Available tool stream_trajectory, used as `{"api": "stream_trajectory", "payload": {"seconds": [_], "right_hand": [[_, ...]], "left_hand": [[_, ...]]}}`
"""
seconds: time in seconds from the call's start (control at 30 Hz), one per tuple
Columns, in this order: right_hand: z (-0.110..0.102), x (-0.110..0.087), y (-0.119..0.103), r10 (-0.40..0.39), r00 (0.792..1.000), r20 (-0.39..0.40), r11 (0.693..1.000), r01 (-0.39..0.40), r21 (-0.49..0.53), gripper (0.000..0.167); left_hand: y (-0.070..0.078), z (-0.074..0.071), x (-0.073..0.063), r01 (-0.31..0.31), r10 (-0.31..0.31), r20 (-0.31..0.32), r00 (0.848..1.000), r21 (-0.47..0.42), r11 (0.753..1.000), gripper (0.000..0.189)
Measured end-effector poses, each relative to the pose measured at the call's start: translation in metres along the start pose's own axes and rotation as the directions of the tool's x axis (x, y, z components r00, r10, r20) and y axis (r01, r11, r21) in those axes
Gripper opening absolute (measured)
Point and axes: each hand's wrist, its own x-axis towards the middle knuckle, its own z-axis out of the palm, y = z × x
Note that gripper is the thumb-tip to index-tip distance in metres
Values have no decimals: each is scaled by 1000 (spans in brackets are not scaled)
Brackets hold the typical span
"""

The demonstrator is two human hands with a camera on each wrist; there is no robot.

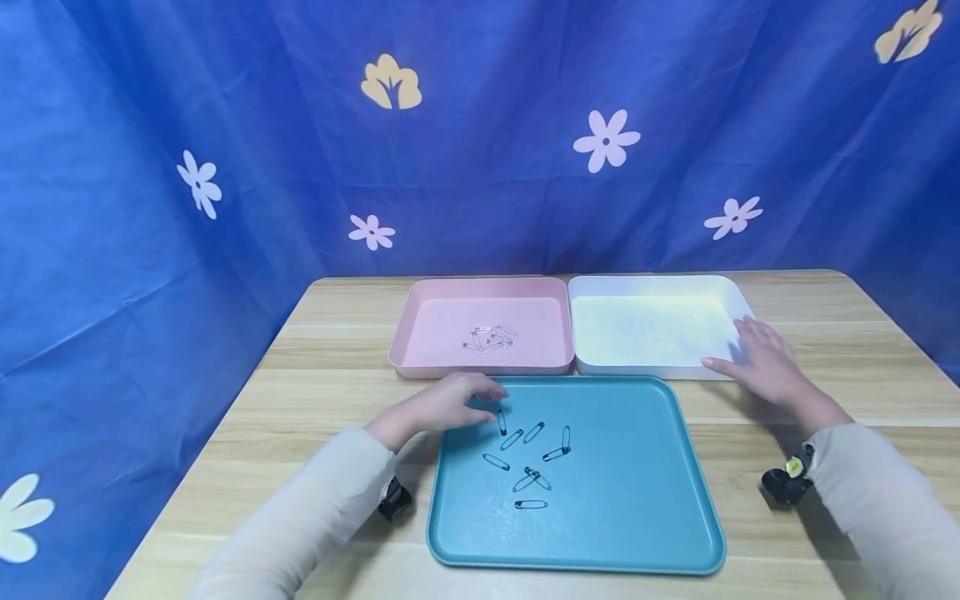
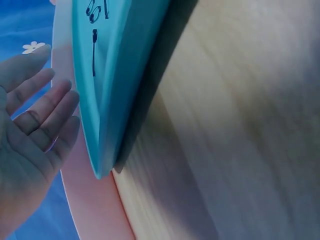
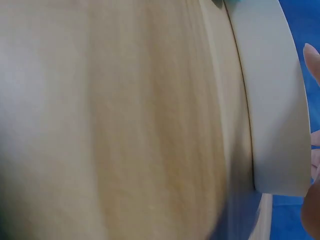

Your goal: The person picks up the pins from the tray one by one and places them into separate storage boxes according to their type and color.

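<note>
My left hand (image 1: 448, 402) hovers over the back left corner of a teal tray (image 1: 622, 492), its fingers loosely bent with nothing between them. Right by its fingertips lies a black safety pin (image 1: 502, 423); several more are scattered over the tray's left half, two of them crossed. In the left wrist view the palm and spread fingers (image 2: 40, 122) show bare beside the tray's edge. My right hand (image 1: 772, 371) reaches over the front right corner of a white bin (image 1: 645, 329), fingers spread and holding nothing. Only parts of that hand show in the right wrist view, beyond the bin's wall (image 3: 275, 100).
Left of the white bin stands a shallow pink bin (image 1: 438, 333) with a small pile of silver safety pins (image 1: 497, 337) inside. Both bins sit side by side behind the teal tray on a wooden table (image 1: 330, 392). A blue flowered curtain (image 1: 480, 167) hangs behind.
</note>
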Motion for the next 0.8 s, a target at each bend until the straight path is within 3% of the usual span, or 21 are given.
{"api": "stream_trajectory", "payload": {"seconds": [0.33,0.8], "right_hand": [[-5,9,7,33,996,86,999,-29,-39,100],[-5,9,8,75,988,137,997,-77,11,108]], "left_hand": [[1,4,6,11,-12,58,998,19,1000,35],[-4,10,13,32,-37,88,995,63,998,23]]}}
